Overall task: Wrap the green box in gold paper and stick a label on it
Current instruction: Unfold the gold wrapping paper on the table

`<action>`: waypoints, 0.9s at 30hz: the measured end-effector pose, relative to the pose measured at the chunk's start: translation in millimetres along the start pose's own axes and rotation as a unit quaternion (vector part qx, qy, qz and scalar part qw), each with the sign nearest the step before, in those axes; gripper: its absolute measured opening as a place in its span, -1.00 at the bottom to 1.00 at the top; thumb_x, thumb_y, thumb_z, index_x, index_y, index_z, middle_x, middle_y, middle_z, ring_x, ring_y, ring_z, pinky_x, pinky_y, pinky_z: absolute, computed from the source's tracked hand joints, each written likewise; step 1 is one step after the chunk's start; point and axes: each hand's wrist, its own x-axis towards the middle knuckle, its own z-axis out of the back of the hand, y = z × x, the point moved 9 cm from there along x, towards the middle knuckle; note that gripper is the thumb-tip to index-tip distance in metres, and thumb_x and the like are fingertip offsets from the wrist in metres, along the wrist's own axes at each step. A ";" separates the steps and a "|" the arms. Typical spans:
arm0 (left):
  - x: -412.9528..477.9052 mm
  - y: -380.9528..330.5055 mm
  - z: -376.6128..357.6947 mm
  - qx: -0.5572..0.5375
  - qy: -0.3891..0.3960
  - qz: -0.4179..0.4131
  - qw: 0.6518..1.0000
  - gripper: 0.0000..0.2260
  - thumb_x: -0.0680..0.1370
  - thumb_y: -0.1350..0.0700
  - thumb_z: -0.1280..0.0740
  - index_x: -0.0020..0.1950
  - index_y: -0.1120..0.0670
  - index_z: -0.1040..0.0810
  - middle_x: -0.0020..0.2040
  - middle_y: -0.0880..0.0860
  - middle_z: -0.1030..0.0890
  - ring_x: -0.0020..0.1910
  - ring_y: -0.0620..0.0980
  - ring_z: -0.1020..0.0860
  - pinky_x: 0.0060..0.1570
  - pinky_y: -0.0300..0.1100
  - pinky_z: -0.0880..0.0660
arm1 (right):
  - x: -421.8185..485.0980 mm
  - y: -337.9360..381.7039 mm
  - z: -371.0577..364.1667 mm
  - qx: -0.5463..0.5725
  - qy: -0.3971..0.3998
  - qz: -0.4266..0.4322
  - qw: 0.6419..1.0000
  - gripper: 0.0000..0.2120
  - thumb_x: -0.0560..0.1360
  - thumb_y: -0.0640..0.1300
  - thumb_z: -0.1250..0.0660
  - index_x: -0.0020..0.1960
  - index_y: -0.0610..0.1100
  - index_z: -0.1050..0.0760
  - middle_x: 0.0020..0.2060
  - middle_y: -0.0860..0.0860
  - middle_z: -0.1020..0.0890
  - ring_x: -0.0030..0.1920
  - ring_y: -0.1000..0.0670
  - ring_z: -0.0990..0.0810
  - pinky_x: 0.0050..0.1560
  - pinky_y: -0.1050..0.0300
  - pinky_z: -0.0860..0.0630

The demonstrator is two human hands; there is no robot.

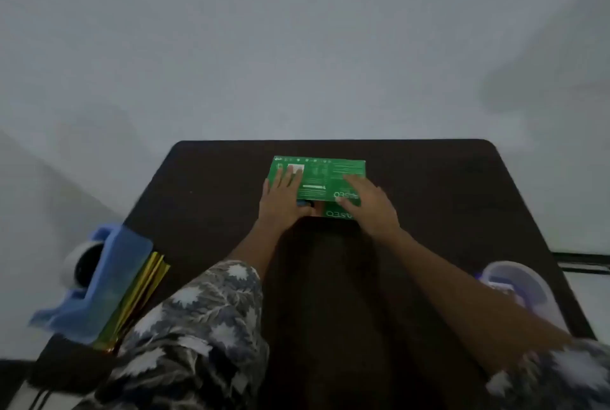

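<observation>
A green box (325,175) with white print lies flat towards the far edge of a dark table (435,185); the left hand (280,198) rests on its left part with fingers laid straight across the top; the right hand (371,206) lies flat over its right near corner, thumb at the front edge. At the table's left near side stands a blue holder (105,281) with folded gold paper (140,297) touching its right side and a white round object (81,266) behind it; a pale translucent container (525,287) sits at the right edge; both arms wear leaf-patterned sleeves (201,327).
</observation>
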 end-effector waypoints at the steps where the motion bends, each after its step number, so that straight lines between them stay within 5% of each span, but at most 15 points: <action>1: 6.5 3.5 -6.4 0.032 0.000 -0.026 0.999 -0.14 0.47 -0.26 -0.29 0.56 0.00 0.12 0.57 0.03 0.12 0.54 0.05 0.15 0.46 0.09 0.17 | 10.3 1.3 -11.7 -0.082 -0.001 -0.004 0.997 -0.36 0.55 0.17 -0.18 0.53 -0.03 -0.06 0.52 -0.04 -0.12 0.52 -0.03 -0.07 0.48 -0.06 0.04; 6: 9.2 16.0 -22.3 0.080 -0.077 -0.074 0.991 -0.23 0.52 -0.24 -0.23 0.55 -0.07 0.14 0.57 0.01 0.09 0.54 0.02 0.12 0.45 0.08 0.19 | 30.9 -9.5 -56.3 -0.253 0.043 -0.018 0.966 -0.26 0.53 0.28 -0.09 0.54 0.07 0.20 0.54 -0.01 0.18 0.53 -0.04 0.21 0.48 -0.11 0.13; 16: -5.2 16.4 -27.4 0.073 -0.152 -0.080 0.983 -0.26 0.50 -0.25 -0.25 0.56 -0.09 0.03 0.57 -0.01 -0.01 0.54 0.02 0.04 0.46 0.09 0.13 | 15.6 -14.0 -62.7 -0.322 -0.035 0.040 0.945 -0.37 0.57 0.22 -0.01 0.54 0.07 0.12 0.55 0.00 0.06 0.54 -0.04 0.08 0.48 -0.08 0.01; 20: 2.5 8.1 -31.7 0.086 -0.145 -0.095 0.981 -0.21 0.48 -0.27 -0.27 0.56 -0.04 0.04 0.57 0.04 -0.01 0.54 0.07 0.01 0.44 0.17 0.06 | 20.4 -18.7 -54.1 -0.361 -0.026 0.050 0.931 -0.19 0.40 0.39 0.19 0.55 0.03 0.15 0.55 -0.02 0.02 0.54 -0.03 0.06 0.47 -0.14 0.14; 23: -20.6 12.1 -10.9 0.038 -0.171 -0.114 0.978 -0.18 0.48 -0.24 -0.30 0.56 -0.02 0.09 0.57 0.02 0.05 0.54 0.04 0.07 0.41 0.26 0.13 | 0.6 16.0 -41.6 -0.269 -0.144 0.070 0.950 -0.22 0.50 0.32 0.01 0.55 -0.09 0.11 0.54 -0.06 -0.02 0.54 -0.04 0.10 0.47 -0.13 0.21; 25: -59.3 22.3 16.8 -0.007 -0.253 -0.133 0.958 -0.22 0.49 -0.17 -0.33 0.56 0.00 0.01 0.57 0.02 0.02 0.54 0.00 0.04 0.43 0.19 0.10 | -31.6 49.5 -40.1 -0.074 -0.265 0.110 0.955 -0.37 0.58 0.15 -0.11 0.51 -0.17 -0.10 0.48 -0.11 -0.23 0.50 -0.09 -0.12 0.47 -0.04 -0.02; 27: -117.9 51.9 37.4 -0.047 -0.346 -0.135 0.927 -0.25 0.49 -0.09 -0.37 0.55 0.02 -0.05 0.57 0.03 -0.03 0.54 -0.01 0.02 0.45 0.09 0.08 | -60.1 73.8 -72.4 0.085 -0.279 0.119 0.949 -0.52 0.59 0.07 -0.17 0.41 -0.17 -0.30 0.33 -0.14 -0.46 0.34 -0.13 -0.40 0.33 0.02 -0.28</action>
